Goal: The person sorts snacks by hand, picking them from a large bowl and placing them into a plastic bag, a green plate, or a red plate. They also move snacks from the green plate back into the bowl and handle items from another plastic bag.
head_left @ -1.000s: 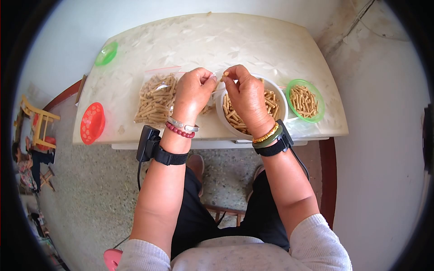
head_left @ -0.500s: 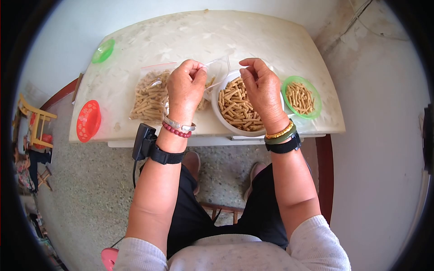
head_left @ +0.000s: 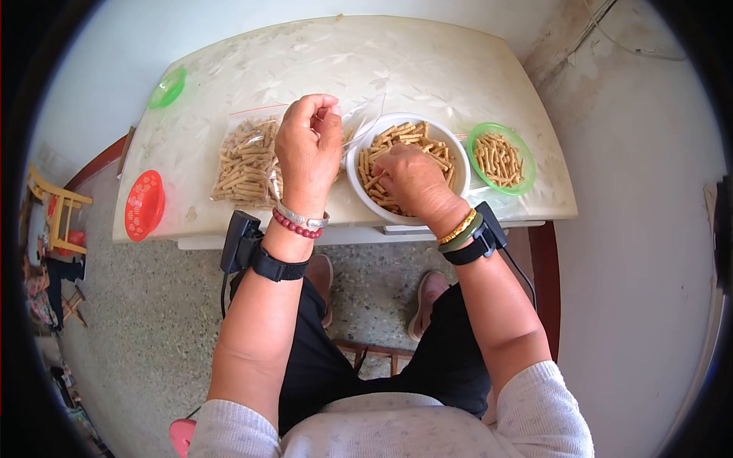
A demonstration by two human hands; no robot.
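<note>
My left hand (head_left: 309, 153) is raised over the table with its fingers pinched on the edge of a clear plastic bag (head_left: 366, 122). The bag spreads toward the bowl and holds some sticks, partly hidden behind the hand. To the right, a white bowl (head_left: 354, 185) is filled with short tan stick-shaped pieces (head_left: 412, 134). My right hand (head_left: 418, 183) reaches down into this bowl, fingers bent together against the sticks. Its fingertips are partly hidden, so what they grip cannot be made out.
A filled clear bag of sticks (head_left: 243, 164) lies left of my left hand. Right of the bowl stands a green basket (head_left: 476, 169) with more sticks. A red basket (head_left: 145, 206) and a green dish (head_left: 168, 88) sit at the table's left side. Walls adjoin the table (head_left: 305, 61).
My right hand has moved down and left from above the bowl into the sticks. My left hand has stayed nearly in place, still holding the bag's edge.
</note>
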